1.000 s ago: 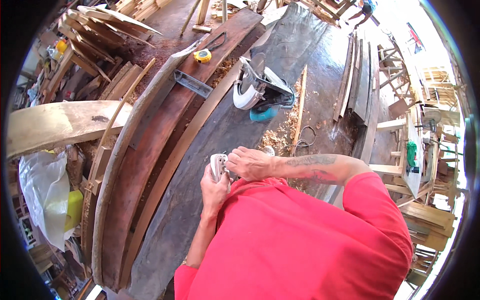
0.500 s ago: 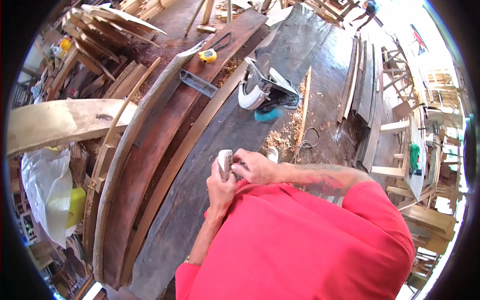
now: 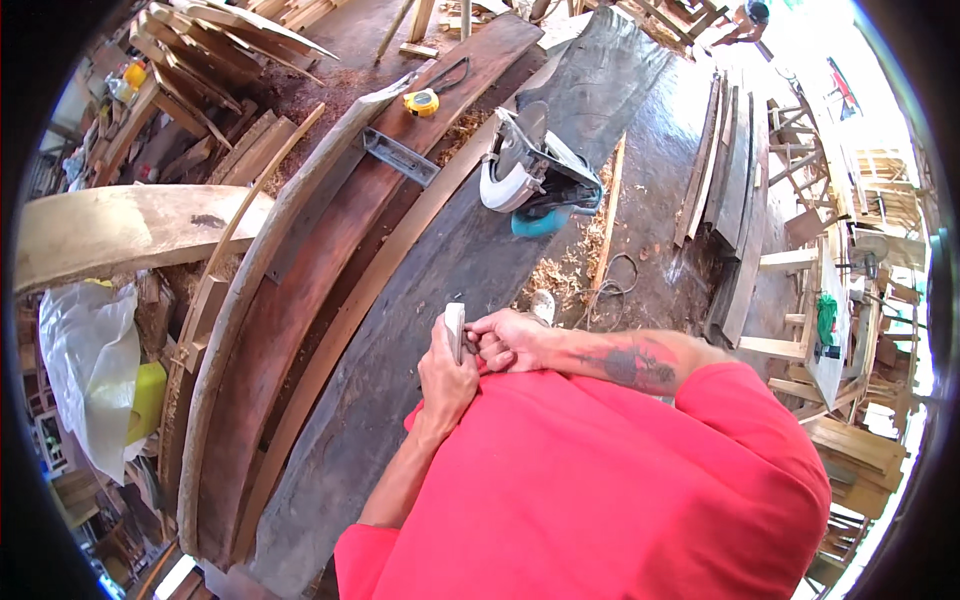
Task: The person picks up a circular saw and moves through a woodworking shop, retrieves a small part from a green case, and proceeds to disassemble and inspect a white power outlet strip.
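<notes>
My left hand is closed around a small pale grey-white piece with a rounded outline, held upright in front of my red shirt. I cannot make out what kind of thing it is. My right hand is curled against its right side, fingertips pinched; whatever they grip is hidden. Both hands are above a long dark slab of wood. Farther along the slab rests a power saw with a white-grey guard and a teal body.
Left of the slab stands a long reddish-brown board, bearing a grey metal channel and a yellow tape measure. Wood shavings and a cable lie on the floor. Stacked planks stand at right; a person is far off.
The pale piece has turned to a narrower side view. My right hand's fingers have curled in and shifted slightly rightward along its side. The distant person has bent lower.
</notes>
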`<state>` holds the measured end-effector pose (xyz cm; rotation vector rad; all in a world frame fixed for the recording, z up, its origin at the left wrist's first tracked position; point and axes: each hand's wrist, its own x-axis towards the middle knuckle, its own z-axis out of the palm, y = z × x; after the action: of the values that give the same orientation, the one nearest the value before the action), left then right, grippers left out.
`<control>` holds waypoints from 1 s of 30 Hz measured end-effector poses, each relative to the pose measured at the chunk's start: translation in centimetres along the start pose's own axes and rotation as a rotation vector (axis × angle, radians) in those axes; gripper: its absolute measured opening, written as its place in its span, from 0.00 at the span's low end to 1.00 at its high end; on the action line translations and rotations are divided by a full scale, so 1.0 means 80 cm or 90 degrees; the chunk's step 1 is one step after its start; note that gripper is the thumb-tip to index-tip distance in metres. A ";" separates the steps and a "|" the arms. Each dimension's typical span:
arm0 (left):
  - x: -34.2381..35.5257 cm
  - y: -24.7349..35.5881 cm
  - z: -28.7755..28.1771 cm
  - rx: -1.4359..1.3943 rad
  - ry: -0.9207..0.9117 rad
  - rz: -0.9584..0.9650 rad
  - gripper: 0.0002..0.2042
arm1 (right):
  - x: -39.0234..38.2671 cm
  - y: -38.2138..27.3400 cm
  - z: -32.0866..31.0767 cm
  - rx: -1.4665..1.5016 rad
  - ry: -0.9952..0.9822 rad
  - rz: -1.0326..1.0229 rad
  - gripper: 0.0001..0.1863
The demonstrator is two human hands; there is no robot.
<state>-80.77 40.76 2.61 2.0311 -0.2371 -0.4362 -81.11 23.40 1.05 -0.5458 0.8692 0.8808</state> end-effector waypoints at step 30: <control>0.015 0.006 -0.001 -0.020 -0.013 -0.039 0.27 | -0.025 -0.009 0.004 -0.982 0.103 -0.833 0.07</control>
<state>-79.61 40.17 2.86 2.0074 -0.1790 -0.4957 -81.08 22.35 2.92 -2.1926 -0.3372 0.0753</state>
